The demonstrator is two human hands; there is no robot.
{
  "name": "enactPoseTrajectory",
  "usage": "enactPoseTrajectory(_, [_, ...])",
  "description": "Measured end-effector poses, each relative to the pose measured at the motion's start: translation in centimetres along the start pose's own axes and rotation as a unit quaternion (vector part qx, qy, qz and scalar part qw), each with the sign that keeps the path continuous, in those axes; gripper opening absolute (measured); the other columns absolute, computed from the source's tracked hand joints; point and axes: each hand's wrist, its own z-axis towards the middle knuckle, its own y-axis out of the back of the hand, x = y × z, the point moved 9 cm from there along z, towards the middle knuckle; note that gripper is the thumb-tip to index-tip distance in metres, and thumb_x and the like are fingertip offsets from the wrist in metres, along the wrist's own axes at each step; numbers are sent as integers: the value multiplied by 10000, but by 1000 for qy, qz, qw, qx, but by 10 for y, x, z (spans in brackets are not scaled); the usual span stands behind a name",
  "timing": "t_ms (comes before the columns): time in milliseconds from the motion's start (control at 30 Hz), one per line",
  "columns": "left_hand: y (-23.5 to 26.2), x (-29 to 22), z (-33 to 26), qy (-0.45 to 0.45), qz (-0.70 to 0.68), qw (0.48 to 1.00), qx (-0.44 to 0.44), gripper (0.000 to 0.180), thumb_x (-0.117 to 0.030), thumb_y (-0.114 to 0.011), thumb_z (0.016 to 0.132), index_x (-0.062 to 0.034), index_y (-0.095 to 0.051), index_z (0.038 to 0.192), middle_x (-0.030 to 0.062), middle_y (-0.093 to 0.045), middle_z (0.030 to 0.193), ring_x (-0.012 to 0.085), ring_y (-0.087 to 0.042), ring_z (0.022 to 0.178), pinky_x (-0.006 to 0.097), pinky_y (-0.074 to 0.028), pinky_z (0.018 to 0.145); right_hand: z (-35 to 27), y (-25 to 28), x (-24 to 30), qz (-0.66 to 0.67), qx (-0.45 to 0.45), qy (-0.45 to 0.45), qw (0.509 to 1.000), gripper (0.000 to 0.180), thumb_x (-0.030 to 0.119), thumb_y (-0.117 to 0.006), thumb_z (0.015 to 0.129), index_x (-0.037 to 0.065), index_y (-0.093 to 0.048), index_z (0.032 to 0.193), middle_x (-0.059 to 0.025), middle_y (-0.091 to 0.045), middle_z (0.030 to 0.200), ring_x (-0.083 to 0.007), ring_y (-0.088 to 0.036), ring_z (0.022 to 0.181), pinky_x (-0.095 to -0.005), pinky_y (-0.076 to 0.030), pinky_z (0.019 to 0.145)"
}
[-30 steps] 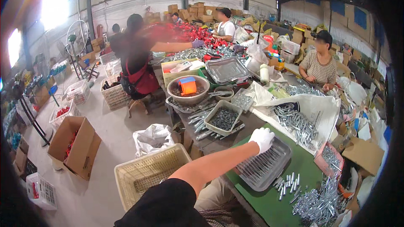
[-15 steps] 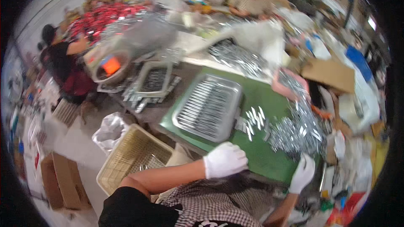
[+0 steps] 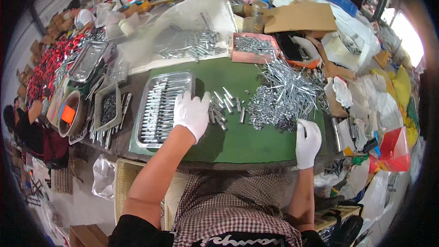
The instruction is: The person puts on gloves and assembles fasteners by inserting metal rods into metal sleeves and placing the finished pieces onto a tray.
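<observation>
My left hand point(image 3: 191, 115), in a white glove, lies over the right edge of a silver metal tray point(image 3: 192, 82), its fingers apart. Rows of slim metal tubes point(image 3: 157, 110) fill the tray, some hidden under the hand. Just right of it, several loose short tubes point(image 3: 227, 102) are scattered on the green mat point(image 3: 228, 148). My right hand, also gloved point(image 3: 307, 144), is at the lower right of a heap of small metal parts point(image 3: 270, 107). Its thumb and fingertips are pinched together; what they hold is too small to make out. Long thin metal pins point(image 3: 292, 82) lie across the heap's far side.
A pink bin point(image 3: 254, 57) of metal parts stands behind the heap, with a cardboard flap point(image 3: 299, 17) beyond. At left are a small bin of dark parts point(image 3: 109, 105) and a round tub point(image 3: 71, 128). A yellow basket point(image 3: 121, 178) sits below the table's edge. Other people work farther off.
My view has swung to the right. My left hand has moved from the mat's near edge up onto the tray, its fingers spreading. My right hand stays by the heap.
</observation>
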Motion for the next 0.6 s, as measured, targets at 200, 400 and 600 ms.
enactPoseTrajectory(200, [-20, -5, 17, 0, 75, 991, 111, 499, -191, -607, 915, -104, -584, 1405, 142, -740, 999, 327, -599, 1168, 465, -413, 1023, 0, 3, -2, 17, -14, -4, 1000, 106, 77, -665, 917, 30, -734, 983, -128, -723, 955, -326, -666, 928, -425, -505, 873])
enactPoseTrajectory(400, [18, 8, 4, -21, -135, 990, 37, 373, -166, -601, 952, -63, -638, 1310, 149, -743, 996, 351, -654, 1123, 472, -489, 952, 0, 3, 2, 0, -3, -3, 1000, 125, 63, -654, 929, 21, -738, 1011, -130, -721, 993, -311, -669, 943, -406, -512, 883])
enactPoseTrajectory(600, [67, 58, -57, 79, -247, 944, -204, 300, -26, -608, 935, -16, -671, 1228, 176, -712, 1047, 371, -653, 976, 431, -500, 890, 0, -15, 100, 74, 43, 88, 992, 128, 129, -733, 844, 79, -745, 962, -105, -732, 970, -302, -675, 911, -421, -498, 845])
